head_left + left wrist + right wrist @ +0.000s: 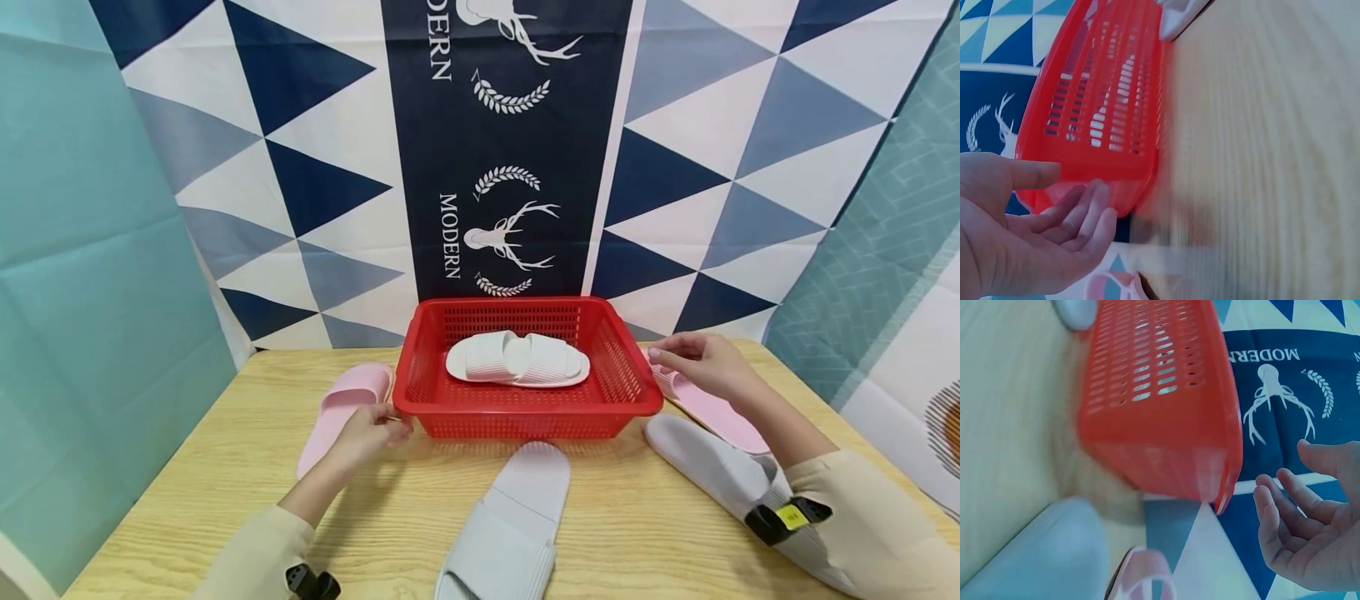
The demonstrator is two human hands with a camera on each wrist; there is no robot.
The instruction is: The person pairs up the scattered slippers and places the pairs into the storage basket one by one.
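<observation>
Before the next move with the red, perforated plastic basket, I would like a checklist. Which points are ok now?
1. White ribbed slippers inside the red, perforated plastic basket: ok.
2. Basket standing with its opening up: ok.
3. Left hand touching the basket: cannot tell.
4. Right hand gripping the basket: not ok, the right wrist view shows a gap.
5. Pale wooden table free in front of the basket: not ok, a grey ribbed slipper lies there.

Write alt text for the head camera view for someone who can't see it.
A red basket holding white slippers sits on a wooden table, a person's left hand and right hand beside it. Pink slippers lie to either side, two gray slippers lie nearer, and a patterned backdrop hangs behind.
</observation>
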